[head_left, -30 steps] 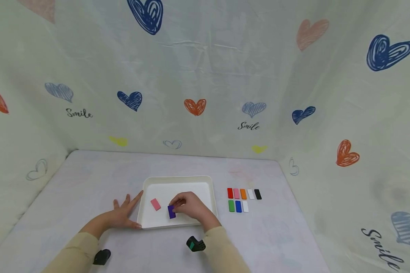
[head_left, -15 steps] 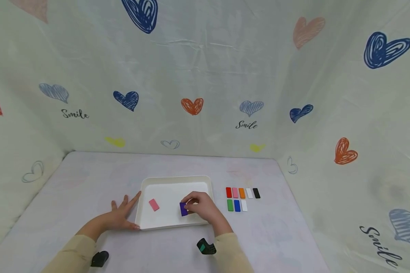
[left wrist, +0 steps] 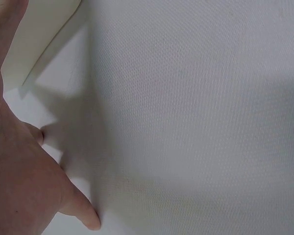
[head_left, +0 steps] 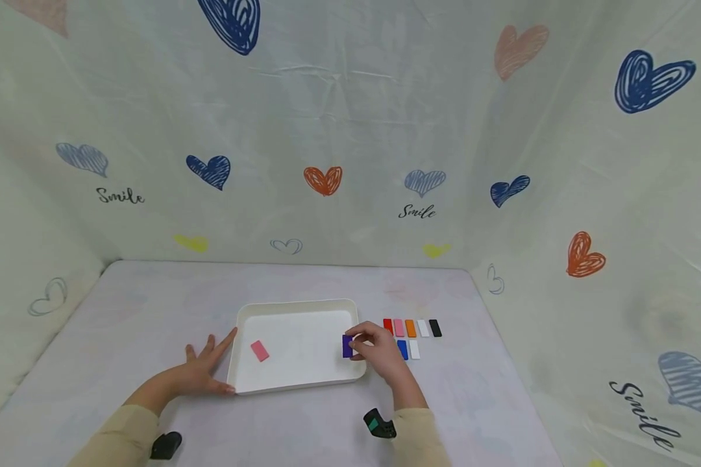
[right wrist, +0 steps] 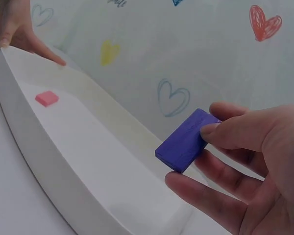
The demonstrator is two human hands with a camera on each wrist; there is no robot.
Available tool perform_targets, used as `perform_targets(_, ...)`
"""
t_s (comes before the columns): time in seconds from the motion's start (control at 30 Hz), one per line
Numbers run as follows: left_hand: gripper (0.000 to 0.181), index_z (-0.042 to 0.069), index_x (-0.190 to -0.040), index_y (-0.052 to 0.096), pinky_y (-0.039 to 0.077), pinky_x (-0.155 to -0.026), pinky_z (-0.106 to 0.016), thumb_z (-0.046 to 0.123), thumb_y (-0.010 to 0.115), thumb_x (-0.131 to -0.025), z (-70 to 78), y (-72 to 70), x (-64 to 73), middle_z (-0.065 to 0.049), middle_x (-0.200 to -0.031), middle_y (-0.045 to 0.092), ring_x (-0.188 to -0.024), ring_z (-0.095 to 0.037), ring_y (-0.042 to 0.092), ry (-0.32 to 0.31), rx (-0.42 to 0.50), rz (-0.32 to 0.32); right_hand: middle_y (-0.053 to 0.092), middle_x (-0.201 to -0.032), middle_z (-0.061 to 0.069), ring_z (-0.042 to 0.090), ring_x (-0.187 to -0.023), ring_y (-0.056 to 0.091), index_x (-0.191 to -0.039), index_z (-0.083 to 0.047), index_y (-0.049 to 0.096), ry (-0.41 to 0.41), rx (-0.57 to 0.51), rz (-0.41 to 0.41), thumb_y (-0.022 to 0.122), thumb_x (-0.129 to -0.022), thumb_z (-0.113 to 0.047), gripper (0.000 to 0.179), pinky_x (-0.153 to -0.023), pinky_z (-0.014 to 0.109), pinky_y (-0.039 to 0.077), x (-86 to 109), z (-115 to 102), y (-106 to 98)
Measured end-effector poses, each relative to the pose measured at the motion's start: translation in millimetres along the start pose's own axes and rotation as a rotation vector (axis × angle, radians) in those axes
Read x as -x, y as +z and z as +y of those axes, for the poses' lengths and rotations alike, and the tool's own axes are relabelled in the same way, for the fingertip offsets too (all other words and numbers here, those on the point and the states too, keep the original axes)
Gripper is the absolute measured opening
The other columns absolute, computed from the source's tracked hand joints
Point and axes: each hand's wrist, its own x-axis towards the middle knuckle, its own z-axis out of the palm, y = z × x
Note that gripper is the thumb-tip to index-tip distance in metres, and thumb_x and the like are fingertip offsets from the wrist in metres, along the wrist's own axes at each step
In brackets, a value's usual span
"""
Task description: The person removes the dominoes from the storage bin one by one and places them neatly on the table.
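Note:
Between thumb and fingers my right hand pinches a small purple rectangular block, held up over the right rim of the white tray. In the right wrist view its smooth, slightly lined face shows. A pink block lies tilted on the left part of the tray floor. My left hand has its fingers spread, with thumb and forefinger against the tray's left side. The left wrist view shows that hand at its edge, beside a corner of the tray.
Right of the tray, small blocks lie in two rows: red, pink, orange, white and black, with blue and white nearer. My right hand hides the green one. A heart-printed curtain stands behind.
My right hand has carried the purple block rightward, from the tray's middle to its right rim. The left hand stays at the tray's left side, and the pink block keeps its place.

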Motion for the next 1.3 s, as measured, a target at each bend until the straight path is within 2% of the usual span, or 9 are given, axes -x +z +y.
perform_targets(0.17,0.122,0.007,-0.154,0.002,-0.006,-0.086,-0.086,0.034,0.087,-0.07,-2.1,-0.8,0.5,-0.049,-0.144,-0.013,-0.118,-0.075,-0.025,0.013,-0.016,0.002,0.062,-0.102,0.01,0.022,-0.087,0.062,-0.105,-0.005,0.071,-0.001,0.019,0.087,0.064,-0.091,0.001,0.016,-0.07,0.032,0.06,4.6,6.3,-16.3)
perform_targets(0.37,0.121,0.007,-0.154,0.002,-0.002,-0.084,-0.088,0.037,0.086,-0.071,-4.0,-2.2,0.9,-0.05,-0.143,-0.011,-0.117,-0.077,-0.021,0.017,-0.041,0.007,0.064,-0.105,0.01,0.023,-0.087,0.062,-0.104,-0.004,0.071,0.016,0.038,0.155,0.064,-0.091,0.001,0.016,-0.071,0.033,0.059,11.4,14.5,-33.6)
perform_targets(0.6,0.122,0.007,-0.154,0.003,-0.004,-0.085,-0.087,0.036,0.087,-0.07,-5.5,-2.4,0.6,-0.05,-0.143,-0.012,-0.118,-0.075,-0.024,0.019,-0.02,0.007,0.064,-0.111,0.011,0.022,-0.087,0.067,-0.106,-0.007,0.071,0.089,0.061,0.209,0.064,-0.092,-0.002,0.017,-0.074,0.033,0.059,18.7,28.4,-50.1)
perform_targets(0.9,0.123,0.008,-0.154,0.002,-0.003,-0.085,-0.087,0.038,0.087,-0.07,-1.8,-1.2,0.0,-0.048,-0.144,-0.013,-0.118,-0.075,-0.024,0.002,-0.009,-0.002,0.061,-0.117,0.011,0.02,-0.089,0.066,-0.113,-0.008,0.069,0.139,0.138,0.209,0.065,-0.09,0.001,0.025,-0.078,0.033,0.058,29.0,41.7,-78.1)
perform_targets(1.07,0.123,0.008,-0.154,0.003,-0.003,-0.085,-0.087,0.038,0.087,-0.069,-1.4,-1.1,0.1,-0.048,-0.144,-0.013,-0.119,-0.075,-0.023,-0.004,-0.008,-0.002,0.061,-0.115,0.009,0.02,-0.092,0.061,-0.117,-0.008,0.067,0.154,0.191,0.171,0.068,-0.085,0.007,0.035,-0.078,0.033,0.058,32.5,47.5,-88.3)
perform_targets(1.3,0.124,0.009,-0.154,0.002,-0.001,-0.085,-0.087,0.038,0.087,-0.07,-3.7,-1.0,0.0,-0.048,-0.145,-0.012,-0.119,-0.075,-0.023,-0.001,-0.02,-0.005,0.06,-0.112,0.008,0.022,-0.094,0.059,-0.121,-0.008,0.063,0.172,0.201,0.131,0.065,-0.081,0.014,0.045,-0.075,0.033,0.058,37.2,58.7,-99.2)
